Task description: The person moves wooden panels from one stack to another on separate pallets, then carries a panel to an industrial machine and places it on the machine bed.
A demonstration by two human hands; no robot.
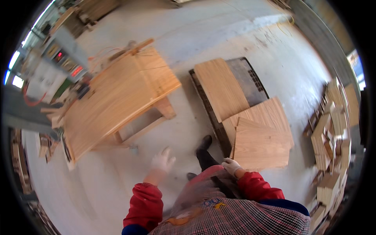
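Note:
My left hand (162, 161), in a pale glove, is in the air over the floor between the workbench and my body. It is blurred by motion, but its fingers look apart and it holds nothing I can see. My right hand (232, 166), also gloved, is close to my waist, at the near left corner of the top wooden panel (260, 145). Its fingers look curled together; whether they grip that corner is hidden. Beneath lies another wooden panel (270, 111), set at an angle. Farther back, a third panel (221, 88) rests on a dark, low platform (246, 74).
To the left stands a wooden workbench (121, 98) with a slanting wood top. Beyond it is a grey machine (64, 51) with red lit displays. Stacks of wooden boards (329, 129) line the right side. My dark shoe (206, 141) is beside the platform.

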